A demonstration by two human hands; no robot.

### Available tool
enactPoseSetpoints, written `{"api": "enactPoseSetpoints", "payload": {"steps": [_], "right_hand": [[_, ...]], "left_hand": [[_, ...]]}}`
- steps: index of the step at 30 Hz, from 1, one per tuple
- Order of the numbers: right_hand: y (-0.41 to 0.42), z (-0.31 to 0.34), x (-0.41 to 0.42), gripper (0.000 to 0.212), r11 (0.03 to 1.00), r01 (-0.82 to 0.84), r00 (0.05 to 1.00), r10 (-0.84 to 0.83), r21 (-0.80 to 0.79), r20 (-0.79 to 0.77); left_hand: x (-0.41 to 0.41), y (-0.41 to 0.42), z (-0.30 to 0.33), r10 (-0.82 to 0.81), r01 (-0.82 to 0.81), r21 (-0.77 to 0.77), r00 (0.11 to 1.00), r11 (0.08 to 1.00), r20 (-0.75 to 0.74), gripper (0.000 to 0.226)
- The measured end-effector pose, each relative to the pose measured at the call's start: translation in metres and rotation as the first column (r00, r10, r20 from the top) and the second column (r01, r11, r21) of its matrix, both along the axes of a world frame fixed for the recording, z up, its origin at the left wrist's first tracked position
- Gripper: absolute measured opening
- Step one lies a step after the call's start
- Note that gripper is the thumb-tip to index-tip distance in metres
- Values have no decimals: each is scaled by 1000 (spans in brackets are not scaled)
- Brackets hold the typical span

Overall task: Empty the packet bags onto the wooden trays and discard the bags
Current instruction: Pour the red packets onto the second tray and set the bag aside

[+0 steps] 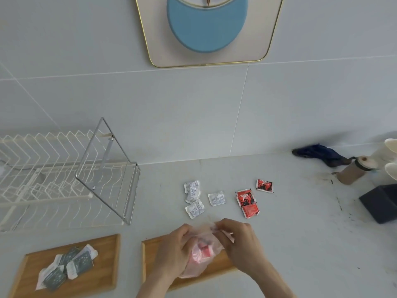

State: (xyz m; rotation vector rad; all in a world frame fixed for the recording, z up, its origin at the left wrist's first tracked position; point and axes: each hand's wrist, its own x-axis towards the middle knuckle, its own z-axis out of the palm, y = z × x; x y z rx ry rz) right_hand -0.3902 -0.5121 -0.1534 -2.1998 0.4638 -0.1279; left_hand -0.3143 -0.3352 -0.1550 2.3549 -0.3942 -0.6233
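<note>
A thin clear plastic bag with red packets inside hangs over the right wooden tray. My left hand grips its left side and my right hand pinches its top edge. The left wooden tray holds several grey and white packets. Loose on the counter behind the bag lie several white packets and three red packets, one of them farther back.
A white wire dish rack with a metal frame fills the left. At the right stand a tipped brown bottle, a dark blue cloth and a black box. The wall is close behind.
</note>
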Motion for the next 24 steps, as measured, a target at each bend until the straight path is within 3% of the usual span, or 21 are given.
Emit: {"api": "enactPoseSetpoints", "payload": {"steps": [5, 8, 10, 17, 21, 24], "right_hand": [[-7, 3, -5, 14, 997, 73, 995, -74, 18, 69], [-14, 5, -8, 15, 994, 113, 984, -112, 7, 136], [-19, 8, -10, 16, 991, 132, 977, -126, -26, 173], [-31, 19, -14, 18, 978, 192, 955, -166, -85, 244], [-32, 35, -17, 19, 968, 207, 937, -155, -142, 314], [-34, 54, -20, 17, 937, 322, 888, -248, -137, 388]], "left_hand": [[2, -5, -7, 11, -10, 12, 999, 1000, -33, 6], [-1, -6, -18, -33, 33, 95, 999, 995, -10, 39], [-3, -7, -21, -32, 34, 121, 999, 992, -18, 42], [-3, -15, -24, -23, 24, 105, 1000, 994, -13, 14], [0, -18, -17, 7, -7, 31, 1000, 999, -16, 9], [1, -16, -15, 59, -63, -93, 997, 994, -42, 12]]}}
